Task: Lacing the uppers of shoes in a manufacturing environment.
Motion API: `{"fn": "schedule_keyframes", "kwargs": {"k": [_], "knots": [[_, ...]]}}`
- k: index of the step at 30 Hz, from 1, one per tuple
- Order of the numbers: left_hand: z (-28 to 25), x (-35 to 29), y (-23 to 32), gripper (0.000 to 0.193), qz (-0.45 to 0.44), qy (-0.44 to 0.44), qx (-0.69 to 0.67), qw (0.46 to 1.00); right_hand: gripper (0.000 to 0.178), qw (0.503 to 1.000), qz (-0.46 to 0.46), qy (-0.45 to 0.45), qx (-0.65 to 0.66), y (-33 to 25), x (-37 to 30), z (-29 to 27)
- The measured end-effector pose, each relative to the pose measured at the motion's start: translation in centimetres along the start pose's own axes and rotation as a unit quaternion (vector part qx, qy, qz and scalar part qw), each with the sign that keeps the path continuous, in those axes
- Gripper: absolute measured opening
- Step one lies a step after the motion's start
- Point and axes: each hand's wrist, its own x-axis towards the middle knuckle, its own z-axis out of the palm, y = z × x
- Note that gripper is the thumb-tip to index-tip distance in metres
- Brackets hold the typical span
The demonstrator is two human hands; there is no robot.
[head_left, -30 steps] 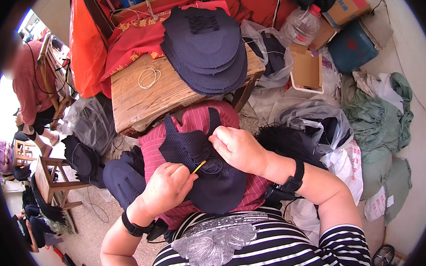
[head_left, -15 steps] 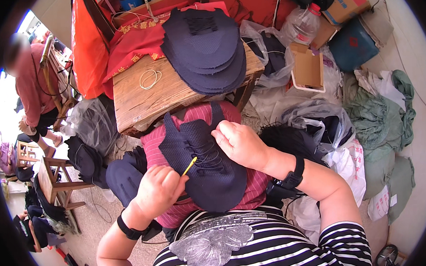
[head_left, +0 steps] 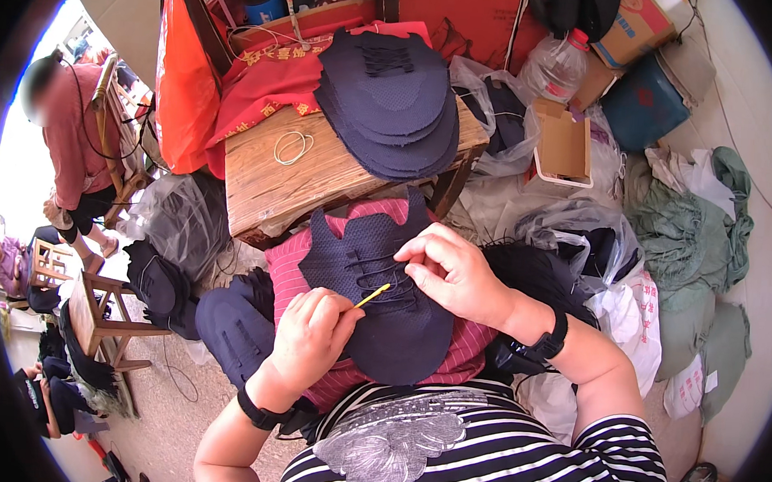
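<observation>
A dark navy knit shoe upper (head_left: 398, 338) lies spread over my lap on maroon striped cloth (head_left: 289, 266). Thin dark shoelace (head_left: 369, 266) crosses its middle in loose loops. My left hand (head_left: 316, 325) is closed around a slim yellow stick-like tool (head_left: 373, 294), whose tip reaches in among the loops; the tip's shape is too small to make out. Over the lacing's right edge, my right hand (head_left: 454, 275) pinches the shoelace between thumb and fingers. Part of the lace is hidden behind those fingers.
Just ahead stands a wooden bench (head_left: 258, 178) bearing stacked navy uppers (head_left: 389, 101) and a cord loop (head_left: 293, 148). More uppers (head_left: 235, 325) lie to my left. Plastic bags (head_left: 579, 229) and a cardboard box (head_left: 564, 141) crowd the right. Another person (head_left: 81, 138) stands far left.
My right hand has shifted slightly right and down, its fingers opening from a tighter fist into a pinch. The left hand has moved right with the yellow tool, which now tilts flatter.
</observation>
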Motion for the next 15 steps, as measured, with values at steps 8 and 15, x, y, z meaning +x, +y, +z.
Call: {"fn": "schedule_keyframes", "kwargs": {"k": [8, 15], "knots": [[-0.4, 1.1, 0.9, 0.02, 0.038, 0.032, 0.081, 0.995, 0.022, 0.998, -0.04, -0.04, 0.0, -0.9, 0.5, 0.2], [-0.8, 1.9, 1.3, 0.02, 0.058, 0.025, 0.132, 0.989, 0.019, 0.988, -0.014, -0.148, 0.042, -0.6, 2.7, -0.5]]}}
